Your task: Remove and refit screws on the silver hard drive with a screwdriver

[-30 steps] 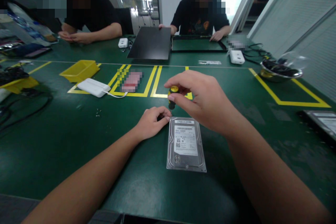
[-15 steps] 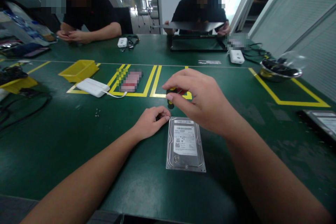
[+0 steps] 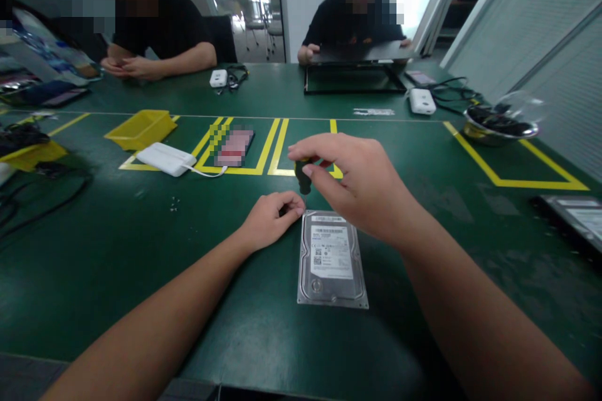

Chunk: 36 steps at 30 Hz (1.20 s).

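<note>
A silver hard drive (image 3: pixel 333 263) with a white label lies flat on the green table. Upright over its far left corner stands a small black-and-yellow screwdriver (image 3: pixel 305 179), its thin shaft meeting that corner. The thumb and fingers of my right hand (image 3: pixel 360 178) hold its handle from above. Beside the shaft, my left hand (image 3: pixel 271 219) rests on the table, thumb and forefinger pinched together at the same corner. Whatever lies between those fingertips is too small to make out. Several tiny screws (image 3: pixel 175 203) are scattered to the left.
A white power bank (image 3: pixel 167 158) is cabled to a phone (image 3: pixel 236 147), near a yellow tray (image 3: pixel 141 129). On the right are a metal bowl (image 3: pixel 501 128) and another drive (image 3: pixel 571 219). Two people sit opposite; one handles a dark panel (image 3: pixel 360 52) above a black frame (image 3: pixel 355 91).
My right hand has shifted slightly at the screwdriver, whose handle looks turned. My left hand stays in place. Across the table, the person's dark panel has come lower and tilted.
</note>
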Tool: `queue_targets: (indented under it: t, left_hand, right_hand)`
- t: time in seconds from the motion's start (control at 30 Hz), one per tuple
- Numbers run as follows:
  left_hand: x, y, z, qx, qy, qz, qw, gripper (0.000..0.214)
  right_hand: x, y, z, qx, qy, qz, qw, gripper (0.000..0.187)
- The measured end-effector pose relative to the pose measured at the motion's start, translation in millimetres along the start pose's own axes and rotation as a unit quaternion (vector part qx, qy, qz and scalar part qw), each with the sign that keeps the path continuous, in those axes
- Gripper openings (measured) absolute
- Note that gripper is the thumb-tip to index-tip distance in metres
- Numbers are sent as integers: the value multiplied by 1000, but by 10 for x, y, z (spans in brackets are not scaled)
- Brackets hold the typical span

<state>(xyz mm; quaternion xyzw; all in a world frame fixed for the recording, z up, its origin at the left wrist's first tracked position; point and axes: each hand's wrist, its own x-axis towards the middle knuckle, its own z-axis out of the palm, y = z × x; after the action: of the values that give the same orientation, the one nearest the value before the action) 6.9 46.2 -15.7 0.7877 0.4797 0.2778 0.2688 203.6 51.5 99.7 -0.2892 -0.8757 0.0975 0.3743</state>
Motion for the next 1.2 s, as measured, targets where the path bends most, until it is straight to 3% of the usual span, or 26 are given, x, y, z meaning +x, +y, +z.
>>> queue_targets:
  t: [0.13, 0.33, 0.7, 0.97, 1.2]
  left_hand:
    - [-3, -9, 7, 3, 6, 6, 1000, 13]
    - [-3, -1, 6, 10, 7, 1, 1000, 12]
    - [3, -1, 2, 8, 6, 2, 1000, 13]
    - [-6, 2, 5, 3, 2, -1, 1000, 12]
    - [-9, -29, 17, 7, 9, -4, 1000, 13]
  right_hand:
    - [0, -3, 12, 7, 15, -25, 1000, 21]
    - [28, 3, 28, -14, 19, -9, 1000, 10]
    - [8, 34, -12, -8, -14, -5, 1000, 29]
    - [29, 9, -8, -19, 1, -11, 1000, 17]
    - [4, -33, -47, -19, -22, 3, 1000, 24]
